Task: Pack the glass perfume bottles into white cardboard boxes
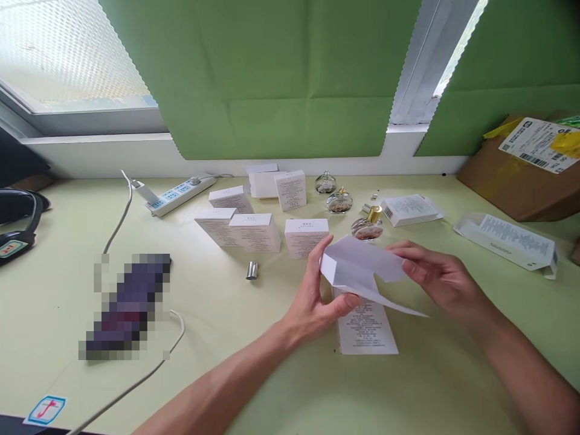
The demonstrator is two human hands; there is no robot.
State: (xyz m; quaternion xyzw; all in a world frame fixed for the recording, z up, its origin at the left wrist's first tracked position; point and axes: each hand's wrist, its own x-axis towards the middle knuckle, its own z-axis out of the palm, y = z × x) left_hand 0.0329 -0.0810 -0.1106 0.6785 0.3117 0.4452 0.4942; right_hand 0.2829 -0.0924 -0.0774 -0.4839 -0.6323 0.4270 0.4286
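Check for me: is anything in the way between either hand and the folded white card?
Nothing visible: the left hand and right hand both touch the folded white card directly. The printed white panel shows below it, not between.

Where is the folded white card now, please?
In the head view, the folded white card is right of centre, held by the left hand and right hand, partly covering a printed white piece.

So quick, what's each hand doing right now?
Left hand: closed, holding the folded white card between thumb and fingers at its left end.
Right hand: closed, pinching the same card's right edge.
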